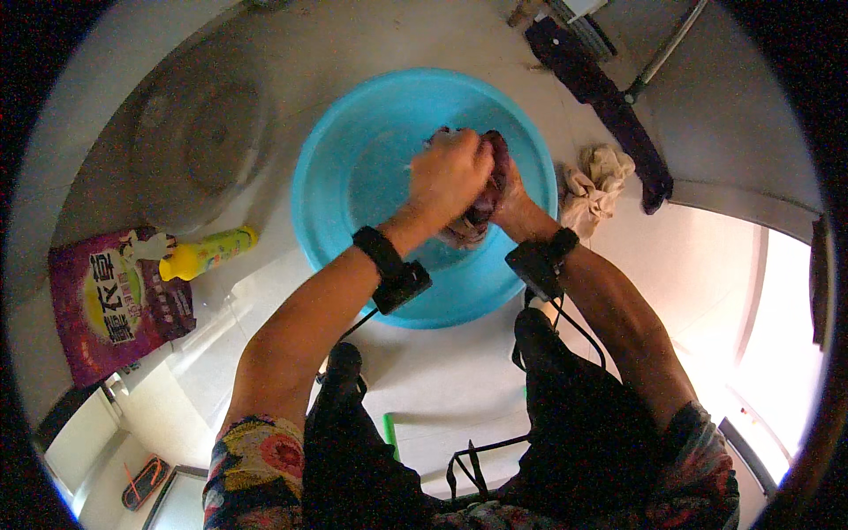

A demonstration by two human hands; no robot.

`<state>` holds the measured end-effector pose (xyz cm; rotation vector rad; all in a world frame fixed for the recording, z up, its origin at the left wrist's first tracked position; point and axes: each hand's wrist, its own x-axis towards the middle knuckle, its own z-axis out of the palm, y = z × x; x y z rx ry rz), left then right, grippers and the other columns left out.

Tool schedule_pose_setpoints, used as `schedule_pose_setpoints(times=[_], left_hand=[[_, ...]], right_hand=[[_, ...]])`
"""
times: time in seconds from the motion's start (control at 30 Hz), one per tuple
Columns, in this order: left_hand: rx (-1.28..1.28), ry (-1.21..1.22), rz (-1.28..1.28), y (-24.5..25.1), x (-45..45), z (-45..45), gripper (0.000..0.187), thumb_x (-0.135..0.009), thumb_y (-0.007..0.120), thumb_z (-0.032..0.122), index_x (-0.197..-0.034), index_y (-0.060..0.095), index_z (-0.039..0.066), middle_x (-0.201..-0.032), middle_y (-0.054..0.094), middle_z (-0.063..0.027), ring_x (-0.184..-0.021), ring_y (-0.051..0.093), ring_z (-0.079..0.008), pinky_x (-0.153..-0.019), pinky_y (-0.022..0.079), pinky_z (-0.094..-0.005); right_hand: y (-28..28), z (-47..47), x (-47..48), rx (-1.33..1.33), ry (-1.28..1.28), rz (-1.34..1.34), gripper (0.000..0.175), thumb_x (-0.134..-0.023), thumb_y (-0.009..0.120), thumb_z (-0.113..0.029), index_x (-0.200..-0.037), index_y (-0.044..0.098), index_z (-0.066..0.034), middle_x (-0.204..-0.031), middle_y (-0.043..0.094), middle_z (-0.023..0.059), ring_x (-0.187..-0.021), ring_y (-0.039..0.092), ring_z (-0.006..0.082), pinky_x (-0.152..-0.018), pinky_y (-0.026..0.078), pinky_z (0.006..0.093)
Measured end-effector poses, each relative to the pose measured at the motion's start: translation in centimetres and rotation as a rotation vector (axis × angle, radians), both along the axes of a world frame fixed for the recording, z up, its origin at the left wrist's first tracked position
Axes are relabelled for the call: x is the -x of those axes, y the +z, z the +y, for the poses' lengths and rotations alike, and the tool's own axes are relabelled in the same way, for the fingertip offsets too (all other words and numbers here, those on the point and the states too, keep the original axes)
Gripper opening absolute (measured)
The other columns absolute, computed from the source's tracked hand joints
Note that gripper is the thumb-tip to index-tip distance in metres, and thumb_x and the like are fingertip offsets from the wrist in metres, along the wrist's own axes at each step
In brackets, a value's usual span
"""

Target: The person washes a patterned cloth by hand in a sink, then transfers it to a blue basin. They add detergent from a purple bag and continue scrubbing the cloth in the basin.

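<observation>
A wet dark maroon cloth (491, 192) is bunched between my two hands above a round light-blue plastic basin (318, 258). My left hand (450, 169) grips it from the left, knuckles up, and looks slightly blurred. On the other side, my right hand (513, 195) holds the cloth, its fingers mostly hidden behind the fabric. Part of the bundle hangs low towards the water (391, 192) in the basin. Each wrist wears a black strap with a small box and cable.
Left of the basin lie a purple printed detergent bag (79, 318) and a yellow bottle (209, 253). A transparent round tub (205, 132) stands beyond them. Crumpled beige cloth (593, 189) and a long dark garment (609, 112) lie to the right. My knees flank the basin's near side.
</observation>
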<state>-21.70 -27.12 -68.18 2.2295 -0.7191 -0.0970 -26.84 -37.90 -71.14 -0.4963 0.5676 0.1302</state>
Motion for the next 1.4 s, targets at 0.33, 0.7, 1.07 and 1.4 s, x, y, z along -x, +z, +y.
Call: schedule_pose_setpoints(times=[0.33, 0.7, 1.07, 1.4], left_hand=[[0.003, 0.074, -0.036, 0.4, 1.7, 1.1, 0.025, -0.085, 0.054, 0.029, -0.079, 0.056, 0.005, -0.074, 0.062, -0.0179, -0.066, 0.061, -0.0379, -0.057, 0.050, -0.0479], [0.320, -0.049, 0.370, 1.9, -5.4, 10.6, 0.029, -0.073, 0.060, 0.019, -0.095, 0.061, -0.001, -0.095, 0.059, -0.0189, -0.088, 0.057, -0.0329, -0.078, 0.046, -0.0410], [0.195, 0.040, 0.753, -6.5, -3.2, 4.9, 0.056, -0.072, 0.064, 0.023, -0.123, 0.048, 0.003, -0.113, 0.055, -0.0257, -0.100, 0.055, -0.0344, -0.084, 0.045, -0.0436], [-0.027, -0.153, -0.201, 0.2, 3.8, 0.2, 0.036, -0.078, 0.066, 0.033, -0.102, 0.056, 0.008, -0.111, 0.049, -0.0235, -0.084, 0.056, -0.0419, -0.068, 0.051, -0.0476]], right_hand=[[2.0, 0.4, 1.0, 0.169, 0.103, -0.106, 0.035, -0.091, 0.051, -0.036, -0.115, 0.055, -0.0104, -0.111, 0.060, 0.0072, -0.101, 0.059, 0.0208, -0.087, 0.051, 0.0369], [6.8, -4.0, 1.2, 0.901, 0.431, -0.217, 0.052, -0.075, 0.069, -0.026, -0.120, 0.056, -0.0044, -0.121, 0.056, 0.0102, -0.113, 0.051, 0.0229, -0.102, 0.036, 0.0345], [0.3, -1.2, -0.1, 0.348, 0.141, -0.036, 0.058, -0.091, 0.048, -0.051, -0.126, 0.048, -0.0043, -0.130, 0.049, 0.0128, -0.120, 0.046, 0.0298, -0.102, 0.037, 0.0426], [-0.7, -3.2, -0.8, -0.029, 0.148, -0.107, 0.052, -0.093, 0.042, -0.052, -0.119, 0.055, -0.0084, -0.111, 0.061, 0.0072, -0.101, 0.058, 0.0202, -0.090, 0.047, 0.0345]])
